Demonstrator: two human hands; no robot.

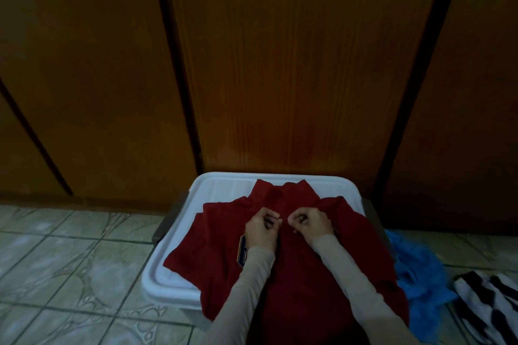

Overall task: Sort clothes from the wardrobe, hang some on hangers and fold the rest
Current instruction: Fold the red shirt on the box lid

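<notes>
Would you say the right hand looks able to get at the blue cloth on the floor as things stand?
Probably yes, once it lets go: the right hand is pinching the red shirt near its collar, and the blue cloth lies uncovered on that side, beside the white box, with nothing between.

Pale tiled floor (pixel 70 255) carrying a white lidded bin (pixel 179 235) against the wooden wardrobe doors, red shirt (pixel 294 274) spread over its lid, blue cloth (pixel 417 272) and striped garment (pixel 487 305) heaped on the tiles beside it.
</notes>
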